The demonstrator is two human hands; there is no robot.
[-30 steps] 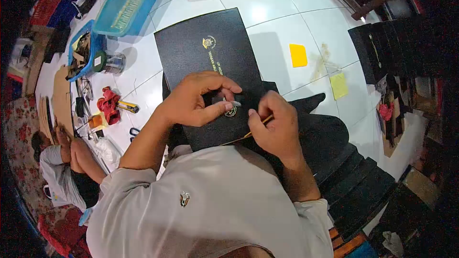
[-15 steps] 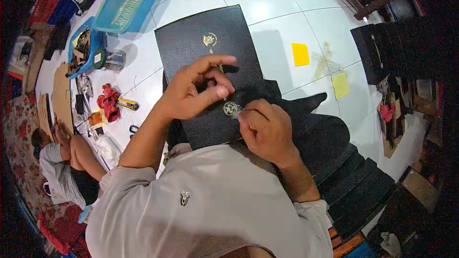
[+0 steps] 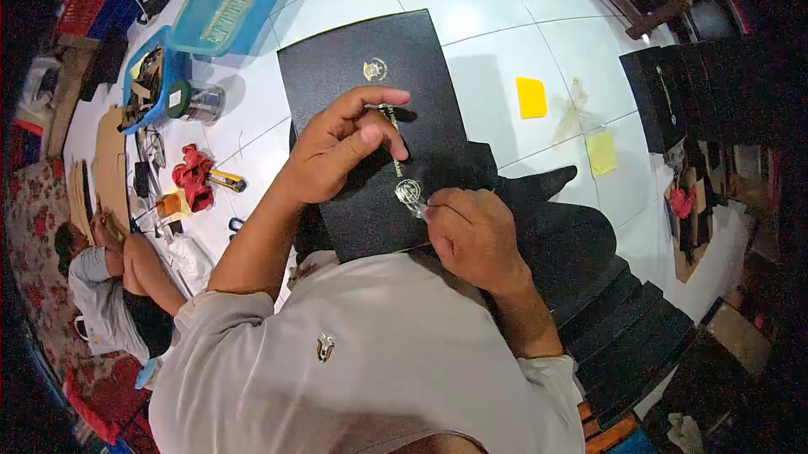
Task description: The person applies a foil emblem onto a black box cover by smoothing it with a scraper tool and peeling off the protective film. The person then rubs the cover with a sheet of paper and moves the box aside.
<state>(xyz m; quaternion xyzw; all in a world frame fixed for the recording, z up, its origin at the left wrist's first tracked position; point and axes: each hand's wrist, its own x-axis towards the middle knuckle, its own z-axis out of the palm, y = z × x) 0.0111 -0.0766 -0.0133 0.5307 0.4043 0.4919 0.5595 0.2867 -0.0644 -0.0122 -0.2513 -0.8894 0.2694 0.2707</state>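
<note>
Pinching a small shiny bit (image 3: 417, 210) in the right hand (image 3: 473, 239), by the gold badge (image 3: 407, 191) on the black folder (image 3: 337, 71), in front of the shirt (image 3: 370, 336). Holding the left hand (image 3: 332, 151) over the folder, bent but loosely spread. See a yellow piece (image 3: 531, 98) on the floor (image 3: 488, 8).

The shirt (image 3: 362, 302) is pale grey-beige, of plain, softly creased fabric, with a small dark-and-white emblem (image 3: 325, 348) on the left chest and short, loose sleeves (image 3: 220, 319), leaving both forearms (image 3: 257, 244) uncovered.
</note>
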